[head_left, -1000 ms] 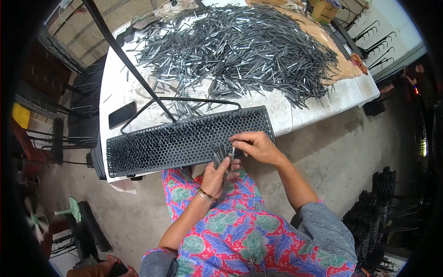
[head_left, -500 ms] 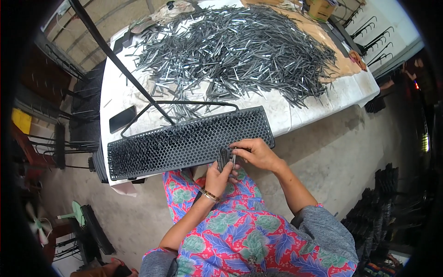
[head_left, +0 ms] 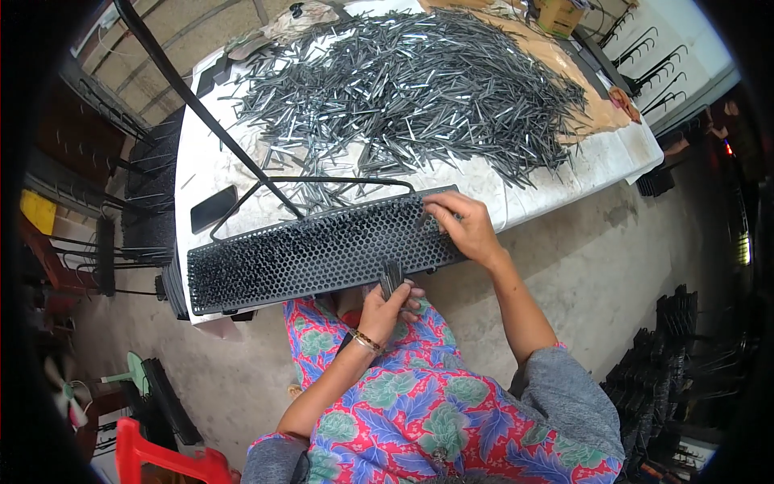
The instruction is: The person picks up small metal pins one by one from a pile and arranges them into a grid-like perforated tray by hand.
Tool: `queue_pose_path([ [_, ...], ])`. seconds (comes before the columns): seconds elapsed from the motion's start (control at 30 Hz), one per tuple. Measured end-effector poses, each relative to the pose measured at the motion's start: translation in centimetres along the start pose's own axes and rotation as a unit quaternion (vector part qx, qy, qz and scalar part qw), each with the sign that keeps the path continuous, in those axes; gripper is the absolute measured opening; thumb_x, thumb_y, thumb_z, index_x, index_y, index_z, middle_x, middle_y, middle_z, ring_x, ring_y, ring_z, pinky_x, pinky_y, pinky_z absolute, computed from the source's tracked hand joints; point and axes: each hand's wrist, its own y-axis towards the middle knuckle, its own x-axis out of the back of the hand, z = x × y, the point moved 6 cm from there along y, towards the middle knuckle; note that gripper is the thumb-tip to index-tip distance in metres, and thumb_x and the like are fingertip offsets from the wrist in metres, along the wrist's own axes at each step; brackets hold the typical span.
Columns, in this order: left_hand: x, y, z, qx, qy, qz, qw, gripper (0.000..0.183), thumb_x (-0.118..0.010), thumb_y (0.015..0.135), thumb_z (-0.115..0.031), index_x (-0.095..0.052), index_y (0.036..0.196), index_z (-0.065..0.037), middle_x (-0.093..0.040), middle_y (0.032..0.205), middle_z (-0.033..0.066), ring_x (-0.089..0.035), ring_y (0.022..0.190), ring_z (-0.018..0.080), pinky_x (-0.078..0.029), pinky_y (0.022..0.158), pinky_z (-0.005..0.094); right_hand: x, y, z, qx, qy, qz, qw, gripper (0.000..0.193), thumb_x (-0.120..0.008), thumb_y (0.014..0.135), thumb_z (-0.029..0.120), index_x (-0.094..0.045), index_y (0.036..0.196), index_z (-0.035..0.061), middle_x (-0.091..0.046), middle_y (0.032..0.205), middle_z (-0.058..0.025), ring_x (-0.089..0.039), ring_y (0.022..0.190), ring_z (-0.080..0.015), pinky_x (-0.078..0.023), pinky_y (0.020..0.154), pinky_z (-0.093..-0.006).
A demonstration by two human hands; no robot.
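A long black perforated panel (head_left: 322, 260) with rows of round holes lies along the table's near edge. Dark tufts crowd its left part, while open holes show towards the right. A thin black rod frame and long pole (head_left: 211, 121) rise from its far side. My left hand (head_left: 382, 310) is closed round a bundle of thin black strips (head_left: 393, 274) just in front of the panel's near edge. Over the right part of the panel, my right hand (head_left: 468, 227) pinches a short dark strip (head_left: 423, 219), its lower end at the holes; whether it is inside one I cannot tell.
A big heap of loose black strips (head_left: 411, 89) covers much of the white-covered table (head_left: 556, 190). A phone (head_left: 214, 208) lies left of the frame. Dark stacked panels (head_left: 657, 355) stand at right. A red plastic chair (head_left: 157, 453) is at lower left.
My right hand has moved from the bundle up and right over the panel, carrying a strip. The left hand stays put with the bundle. A red chair has come into view at lower left.
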Motion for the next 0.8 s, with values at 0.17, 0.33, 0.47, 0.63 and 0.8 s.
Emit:
queue_pose_path([
  [0.17, -0.8, -0.4, 0.5, 0.046, 0.001, 0.028, 0.999, 0.022, -0.054, 0.092, -0.019, -0.055, 0.104, -0.001, -0.064, 0.094, 0.0118, -0.06, 0.071, 0.0125, -0.052, 0.055, 0.0246, 0.4, 2.1, -1.3, 0.135, -0.137, 0.012, 0.981, 0.016, -0.058, 0.086, 0.005, -0.064, 0.1, 0.001, -0.065, 0.089, -0.0087, -0.06, 0.066, -0.014, -0.048, 0.06, -0.0247],
  [0.33, 0.0, -0.3, 1.0, 0.088, -0.039, 0.016, 0.995, 0.022, -0.054, 0.092, -0.02, -0.055, 0.105, -0.001, -0.064, 0.094, 0.011, -0.06, 0.071, 0.0122, -0.052, 0.055, 0.0242, -0.1, 2.6, -1.9, 0.153, -0.146, 0.042, 0.976, 0.017, -0.059, 0.085, 0.005, -0.064, 0.1, 0.0021, -0.065, 0.09, -0.0104, -0.063, 0.078, -0.0198, -0.049, 0.069, -0.0281],
  [0.47, 0.2, -0.1, 1.0, 0.099, -0.046, 0.016, 0.994, 0.022, -0.054, 0.092, -0.02, -0.054, 0.105, -0.002, -0.064, 0.094, 0.0099, -0.059, 0.071, 0.0118, -0.052, 0.055, 0.0237, -0.4, 2.8, -2.7, 0.15, -0.126, 0.083, 0.977, 0.017, -0.06, 0.084, 0.006, -0.064, 0.1, 0.0025, -0.065, 0.089, -0.0111, -0.064, 0.081, -0.0224, -0.049, 0.072, -0.0296],
  [0.63, 0.3, 0.1, 1.2, 0.101, -0.048, 0.018, 0.994, 0.021, -0.053, 0.093, -0.02, -0.055, 0.106, -0.003, -0.064, 0.095, 0.0094, -0.06, 0.072, 0.0117, -0.052, 0.056, 0.0237, -0.7, 2.5, -2.1, 0.2, -0.169, 0.078, 0.962, 0.016, -0.061, 0.083, 0.008, -0.064, 0.099, 0.0033, -0.064, 0.091, -0.011, -0.063, 0.081, -0.0257, -0.05, 0.071, -0.0323],
  [0.8, 0.3, 0.0, 1.3, 0.102, -0.046, 0.028, 0.993, 0.023, -0.052, 0.093, -0.021, -0.054, 0.108, -0.003, -0.064, 0.096, 0.0092, -0.059, 0.073, 0.0116, -0.052, 0.057, 0.0239, -1.3, 1.7, -1.6, 0.204, -0.209, 0.071, 0.954, 0.017, -0.063, 0.082, 0.011, -0.064, 0.097, 0.0036, -0.06, 0.096, -0.0104, -0.062, 0.08, -0.0276, -0.05, 0.069, -0.034],
])
